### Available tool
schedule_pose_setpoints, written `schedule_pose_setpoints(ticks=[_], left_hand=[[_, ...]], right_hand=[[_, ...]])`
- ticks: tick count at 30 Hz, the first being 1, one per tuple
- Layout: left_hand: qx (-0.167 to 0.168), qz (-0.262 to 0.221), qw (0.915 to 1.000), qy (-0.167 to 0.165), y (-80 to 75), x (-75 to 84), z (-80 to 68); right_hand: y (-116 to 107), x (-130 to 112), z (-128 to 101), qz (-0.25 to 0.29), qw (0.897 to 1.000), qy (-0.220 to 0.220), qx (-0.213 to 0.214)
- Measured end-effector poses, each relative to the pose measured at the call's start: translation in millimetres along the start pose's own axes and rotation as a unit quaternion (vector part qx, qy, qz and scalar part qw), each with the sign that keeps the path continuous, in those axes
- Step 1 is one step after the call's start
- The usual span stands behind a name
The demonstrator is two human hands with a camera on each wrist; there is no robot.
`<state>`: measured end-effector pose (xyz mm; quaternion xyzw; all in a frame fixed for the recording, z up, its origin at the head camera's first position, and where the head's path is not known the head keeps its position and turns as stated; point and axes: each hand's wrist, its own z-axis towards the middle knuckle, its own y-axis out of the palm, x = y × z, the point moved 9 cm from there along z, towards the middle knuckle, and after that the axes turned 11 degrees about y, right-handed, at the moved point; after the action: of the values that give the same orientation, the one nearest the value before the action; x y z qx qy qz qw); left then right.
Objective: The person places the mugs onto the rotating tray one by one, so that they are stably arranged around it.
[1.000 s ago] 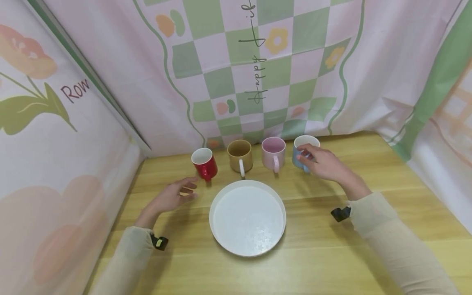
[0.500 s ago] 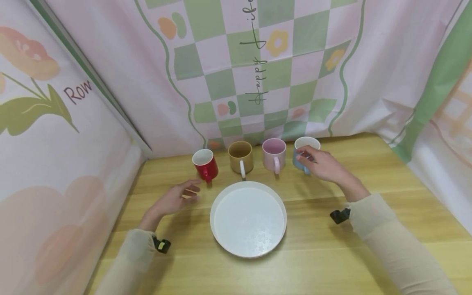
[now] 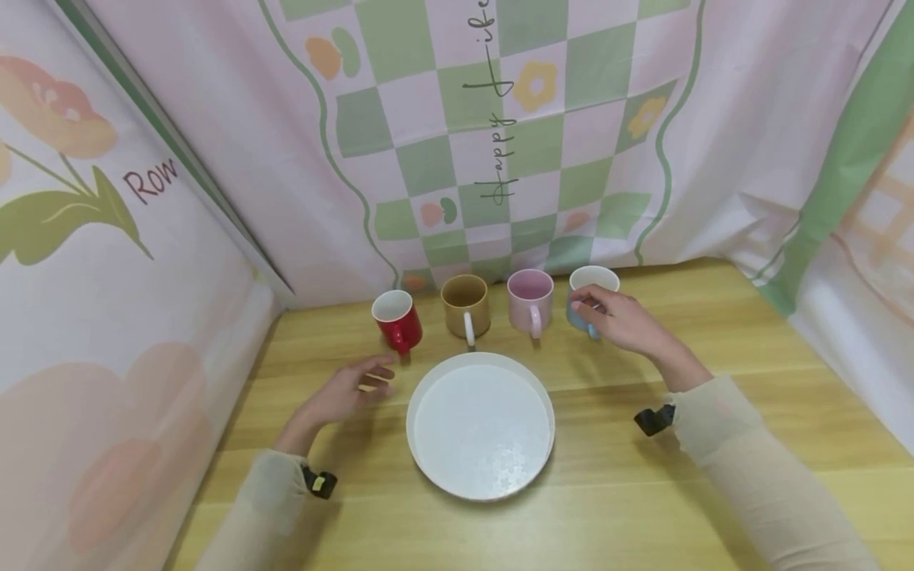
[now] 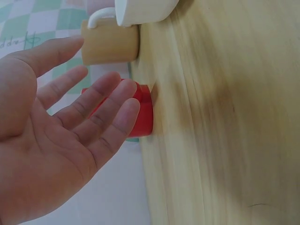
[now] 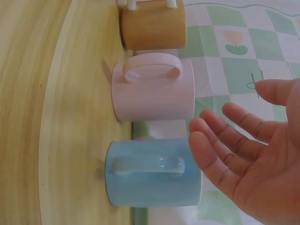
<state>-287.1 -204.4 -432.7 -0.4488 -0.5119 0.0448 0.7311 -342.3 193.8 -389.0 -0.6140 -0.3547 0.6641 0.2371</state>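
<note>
Along the back of the table a red mug (image 3: 400,327), a brown mug (image 3: 464,309) with a white handle, a pink mug (image 3: 524,305) and a blue mug (image 5: 150,192) stand upright in a row, handles toward me. My left hand (image 3: 350,390) hovers just in front of the red mug, palm turned inward, fingers loosely extended and holding nothing. Over the near side of the blue mug hangs my right hand (image 3: 621,319), its fingers relaxed with nothing gripped. In the right wrist view its fingertips look apart from that mug's rim, which the hand partly hides in the head view.
A round white tray (image 3: 480,428) lies on the wooden table (image 3: 607,492) between my hands, close in front of the mugs. A patterned curtain (image 3: 485,159) hangs right behind the mugs, and a flowered sheet (image 3: 107,317) closes off the left side.
My left hand has drifted slightly right and nearer to me, toward the gap between the red mug and the tray. The right hand has barely moved; mugs and tray stay put.
</note>
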Motion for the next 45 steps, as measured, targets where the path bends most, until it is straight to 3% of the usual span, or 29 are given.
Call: schedule_pose_setpoints(ticks=[17,45], left_hand=[[-0.004,-0.016,0.9994,0.03,10.8,3.2,0.7],[-0.002,-0.021,0.9992,0.033,25.1,-0.3,-0.1]], right_hand=[[10,3,2,0.056,0.997,0.037,-0.035],[28,6,7,0.152,0.986,0.052,-0.053]])
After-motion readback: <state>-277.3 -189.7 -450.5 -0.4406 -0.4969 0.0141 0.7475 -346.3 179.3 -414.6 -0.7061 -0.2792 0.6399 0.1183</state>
